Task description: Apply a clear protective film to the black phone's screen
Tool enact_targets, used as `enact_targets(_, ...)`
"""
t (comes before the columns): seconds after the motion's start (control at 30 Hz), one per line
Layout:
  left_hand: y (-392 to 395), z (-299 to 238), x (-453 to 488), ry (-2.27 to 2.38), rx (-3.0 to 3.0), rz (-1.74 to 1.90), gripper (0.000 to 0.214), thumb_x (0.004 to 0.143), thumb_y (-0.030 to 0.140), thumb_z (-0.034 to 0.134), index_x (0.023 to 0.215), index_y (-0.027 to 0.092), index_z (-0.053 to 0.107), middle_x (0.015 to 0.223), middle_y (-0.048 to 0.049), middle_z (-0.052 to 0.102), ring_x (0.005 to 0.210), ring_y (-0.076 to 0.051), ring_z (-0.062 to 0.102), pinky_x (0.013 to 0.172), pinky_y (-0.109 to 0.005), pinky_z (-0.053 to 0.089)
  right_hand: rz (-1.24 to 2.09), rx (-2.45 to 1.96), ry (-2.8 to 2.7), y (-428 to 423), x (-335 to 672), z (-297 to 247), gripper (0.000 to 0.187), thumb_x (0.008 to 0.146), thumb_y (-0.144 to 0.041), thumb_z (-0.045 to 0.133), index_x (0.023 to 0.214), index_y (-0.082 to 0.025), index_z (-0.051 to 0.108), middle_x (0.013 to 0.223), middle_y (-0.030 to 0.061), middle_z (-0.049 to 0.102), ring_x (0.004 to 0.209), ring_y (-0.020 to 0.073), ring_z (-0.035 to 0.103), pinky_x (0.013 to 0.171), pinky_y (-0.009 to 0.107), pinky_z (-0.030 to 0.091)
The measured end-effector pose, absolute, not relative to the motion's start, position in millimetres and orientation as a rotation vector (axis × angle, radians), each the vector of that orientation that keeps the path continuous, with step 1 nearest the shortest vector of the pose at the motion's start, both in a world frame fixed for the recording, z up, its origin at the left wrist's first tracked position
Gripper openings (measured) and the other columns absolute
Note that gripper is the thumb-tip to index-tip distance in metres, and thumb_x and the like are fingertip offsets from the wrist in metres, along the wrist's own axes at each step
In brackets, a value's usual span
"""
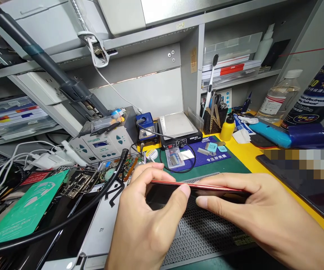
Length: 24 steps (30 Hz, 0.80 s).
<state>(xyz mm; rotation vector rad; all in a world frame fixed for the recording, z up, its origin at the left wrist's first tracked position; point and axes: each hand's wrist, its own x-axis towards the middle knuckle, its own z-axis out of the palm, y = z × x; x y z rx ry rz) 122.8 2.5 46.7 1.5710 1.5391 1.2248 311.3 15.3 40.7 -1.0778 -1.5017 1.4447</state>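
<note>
Left hand, right hand pinch red-edged phone; perforated mat beneath

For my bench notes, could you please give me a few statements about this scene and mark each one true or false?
1. The left hand and right hand both hold a red-edged phone. True.
2. The phone rests flat with no hand touching it. False: both hands hold it above a black perforated mat.
3. A yellow bottle stands beside a black mesh holder. True.
4. The toothbrush lies flat beside the phone. False: it stands head-up at the mesh holder, away from the phone.
5. A green sheet lies to the left of the hands. True.
</note>
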Motion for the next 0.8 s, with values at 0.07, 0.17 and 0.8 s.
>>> enact_targets(0.07, 2.4, 46.5, 122.3, 1.54, 1.577, 1.219, 0.019, 0.079, 0.041, 0.073, 0.077, 0.024, 0.064, 0.112, -0.0042, 0.062, 0.125, -0.03, 0.054, 0.107, -0.047, 0.034, 1.421, -1.081, -1.507, 15.4, 311.5, 40.5, 0.031, 0.08, -0.026, 0.083, 0.108, -0.037, 0.08, 0.106, -0.0057, 0.08, 0.094, 0.019, 0.075, 0.082, 0.019, 0.059)
enact_targets(0.17, 2.6, 45.1, 121.0, 1.514, 1.606, 1.221, 0.017, 0.08, 0.039, 0.071, 0.078, 0.024, 0.064, 0.112, -0.0046, 0.062, 0.126, -0.031, 0.053, 0.107, -0.047, 0.034, 1.42, -1.084, -1.521, 15.0, 312.1, 40.0, 0.03, 0.081, -0.027, 0.082, 0.109, -0.037, 0.079, 0.108, -0.006, 0.08, 0.096, 0.0183, 0.074, 0.083, 0.018, 0.058)
enact_targets(0.8, 6.1, 44.1, 122.5, 1.515, 1.607, 1.206, 0.018, 0.08, 0.04, 0.071, 0.08, 0.024, 0.064, 0.114, -0.0051, 0.061, 0.128, -0.03, 0.051, 0.109, -0.048, 0.033, 1.411, -1.096, -1.52, 15.1, 312.1, 40.1, 0.03, 0.08, -0.024, 0.082, 0.107, -0.036, 0.08, 0.105, -0.0051, 0.08, 0.095, 0.0193, 0.075, 0.082, 0.02, 0.059)
